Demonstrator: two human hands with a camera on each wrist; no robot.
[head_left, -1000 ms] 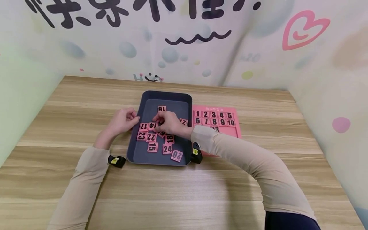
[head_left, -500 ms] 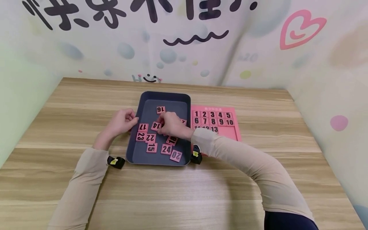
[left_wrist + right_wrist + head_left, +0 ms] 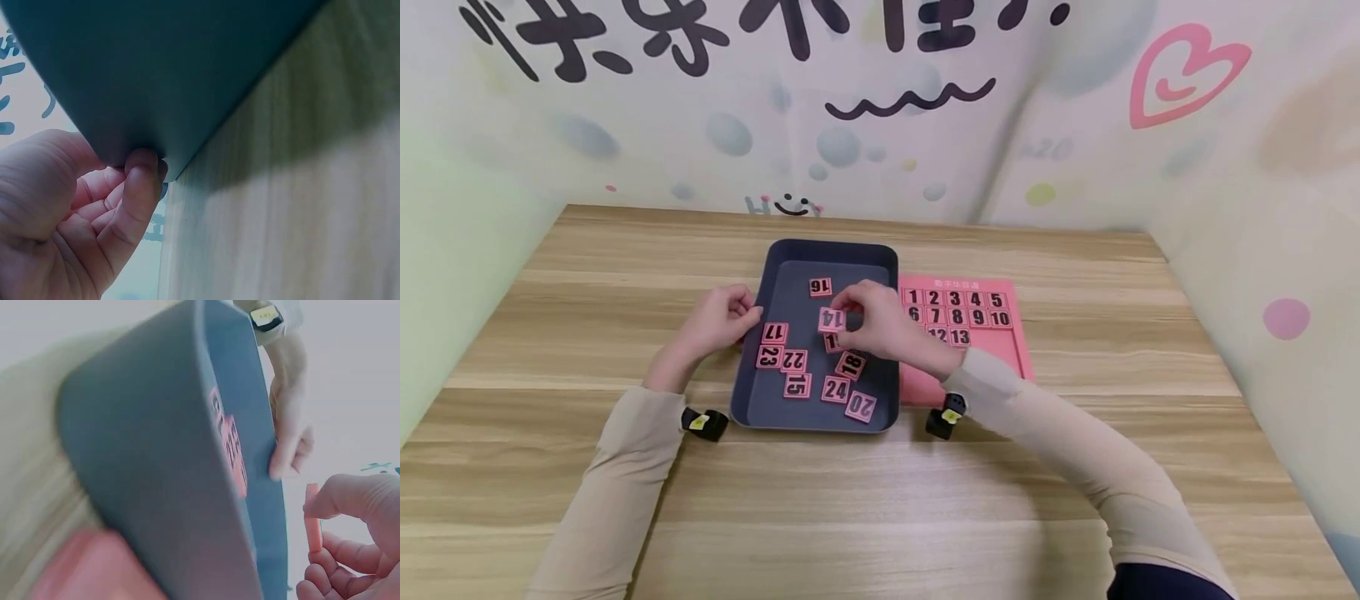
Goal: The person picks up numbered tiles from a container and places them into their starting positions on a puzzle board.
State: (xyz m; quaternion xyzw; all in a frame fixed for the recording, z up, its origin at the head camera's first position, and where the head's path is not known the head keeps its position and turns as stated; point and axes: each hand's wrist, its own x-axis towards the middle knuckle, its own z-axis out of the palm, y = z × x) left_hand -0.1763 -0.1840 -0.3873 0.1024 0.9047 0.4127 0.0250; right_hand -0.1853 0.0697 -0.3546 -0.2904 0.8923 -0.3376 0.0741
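My right hand point(image 3: 883, 321) pinches a pink number tile marked 14 point(image 3: 831, 320) between thumb and fingers, raised over the dark tray point(image 3: 786, 287). In the right wrist view that tile point(image 3: 313, 525) appears edge-on at the fingertips. At the tray's left side, my left hand point(image 3: 718, 318) grips the rim; the left wrist view shows thumb and fingers pinching the tray wall point(image 3: 144, 81). Several loose tiles lie inside, including 16 point(image 3: 820, 287), 17 point(image 3: 774, 333), 15 point(image 3: 797, 385), 24 point(image 3: 835, 389) and 20 point(image 3: 861, 407). One tile below the right hand is partly hidden.
Against the tray's right side lies a pink number board point(image 3: 996, 343), its upper rows filled with tiles up to 13 point(image 3: 959, 337). The right hand and forearm cover part of it. A printed cloth wall point(image 3: 880, 167) rises behind the wooden table point(image 3: 625, 250).
The right hand has lifted tile 14 from among the loose tiles and moved right with it. Tile 18 shifted slightly earlier. My left hand stays on the tray rim.
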